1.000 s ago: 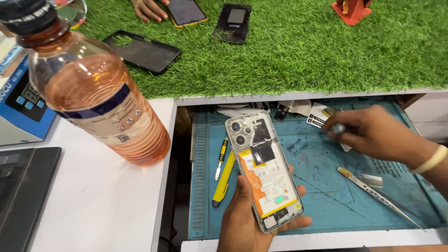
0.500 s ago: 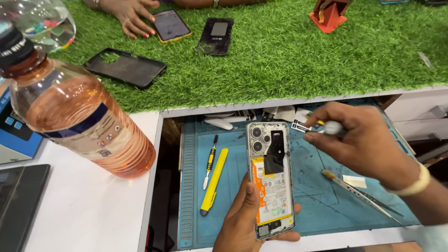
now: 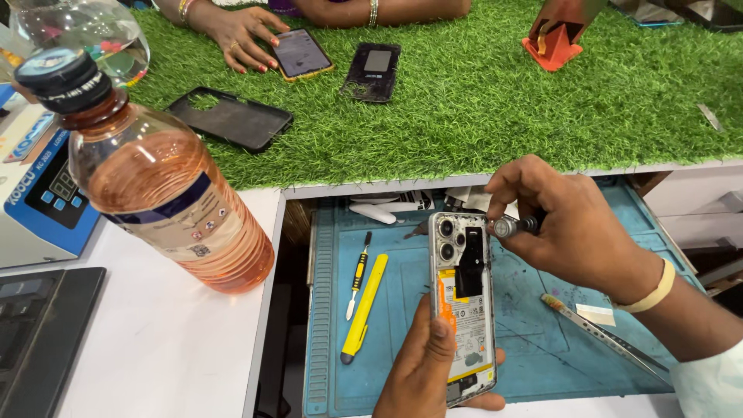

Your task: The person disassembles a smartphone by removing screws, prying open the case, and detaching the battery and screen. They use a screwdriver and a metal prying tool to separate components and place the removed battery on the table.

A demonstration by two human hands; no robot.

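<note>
- While the left hand (image 3: 433,368) grasps the opened phone (image 3: 463,303) from below, thumb on its left edge, the phone stands back-side up over the blue work mat (image 3: 542,348).
- Right hand (image 3: 569,228), at 2 o'clock from the phone, is clenched around a small screwdriver (image 3: 512,226) (metal tip just beside the camera cluster).
- Yellow pry tool (image 3: 364,308) and a thin screwdriver (image 3: 357,275) lie at 9 o'clock.
- Tweezers (image 3: 600,334) lie at 3 o'clock.
- Orange-liquid bottle (image 3: 166,197) stands at 10 o'clock.
</note>
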